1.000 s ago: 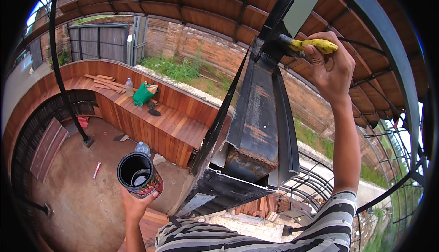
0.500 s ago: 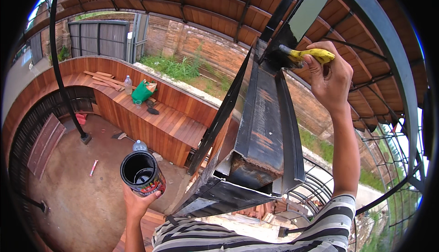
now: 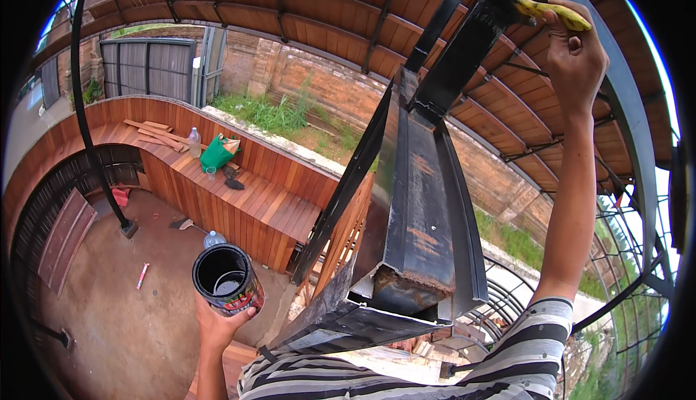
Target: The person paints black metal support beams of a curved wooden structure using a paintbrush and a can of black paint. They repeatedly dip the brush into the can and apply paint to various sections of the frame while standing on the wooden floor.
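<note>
My right hand [image 3: 578, 52] is raised at the upper right, fingers closed round the yellow handle of a paintbrush [image 3: 540, 11]. Its dark bristles press on the upper part of a steel post [image 3: 464, 55], which is coated in wet-looking black paint. A small pale grey-green patch shows at the post's top, above the bristles. Low on the left, my left hand [image 3: 221, 327] grips a paint can [image 3: 250, 295] from below and the side. The can stands roughly upright, its inside black, with some dark paint at the bottom.
A wide steel beam [image 3: 424, 204] with rusty, jagged ends runs in front of me. Below on the left, a curved wooden bench [image 3: 239, 190] holds a green bag [image 3: 219, 153], a clear bottle [image 3: 195, 142] and loose planks [image 3: 156, 134]. A curved wooden roof [image 3: 326, 8] arches overhead.
My right hand has moved up and slightly right, drawing the brush up the post. Black paint now covers most of the formerly grey-green face. My left hand still holds the can.
</note>
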Tool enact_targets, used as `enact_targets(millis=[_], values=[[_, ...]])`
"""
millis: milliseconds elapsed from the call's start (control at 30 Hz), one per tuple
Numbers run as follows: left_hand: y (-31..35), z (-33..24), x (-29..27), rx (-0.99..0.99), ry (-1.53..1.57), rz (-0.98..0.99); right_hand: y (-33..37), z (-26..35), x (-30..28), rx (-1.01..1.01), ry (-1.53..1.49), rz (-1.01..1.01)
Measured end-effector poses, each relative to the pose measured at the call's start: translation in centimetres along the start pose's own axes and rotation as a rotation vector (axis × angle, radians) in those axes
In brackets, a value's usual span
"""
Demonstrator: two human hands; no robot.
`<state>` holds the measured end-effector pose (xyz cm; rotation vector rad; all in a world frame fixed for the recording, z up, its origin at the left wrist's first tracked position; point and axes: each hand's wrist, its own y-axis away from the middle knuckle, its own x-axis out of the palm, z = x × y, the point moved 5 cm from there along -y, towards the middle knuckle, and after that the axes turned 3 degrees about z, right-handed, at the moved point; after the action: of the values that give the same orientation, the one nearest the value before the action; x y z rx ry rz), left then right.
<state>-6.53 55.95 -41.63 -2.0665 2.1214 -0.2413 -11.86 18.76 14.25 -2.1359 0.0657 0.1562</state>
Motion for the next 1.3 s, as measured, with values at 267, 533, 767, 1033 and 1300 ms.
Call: enact_targets(millis=[267, 533, 767, 1033, 1300], values=[[0.1, 1.5, -1.0, -0.107, 0.051, -0.02, 7.8, 9.4, 2.0, -0.446, 0.078, 0.334], [-1.2, -0.6, 0.5, -0.004, 0.131, 0.054, -3.9, -2.9, -2.1, 0.029, 0.052, 0.026], [0.0, 0.9, 0.4, -0.051, 0.083, 0.05, -0.8, 2.7, 0.9, -0.335, 0.168, 0.125], [0.8, 1.1, 0.5, -0.08, 0.11, 0.058, 0.1, 0.5, -0.8, -0.209, 0.191, 0.074], [1.6, 0.4, 0.4, -0.033, 0.097, 0.032, 0.5, 0.6, -0.7, -0.169, 0.126, 0.063]])
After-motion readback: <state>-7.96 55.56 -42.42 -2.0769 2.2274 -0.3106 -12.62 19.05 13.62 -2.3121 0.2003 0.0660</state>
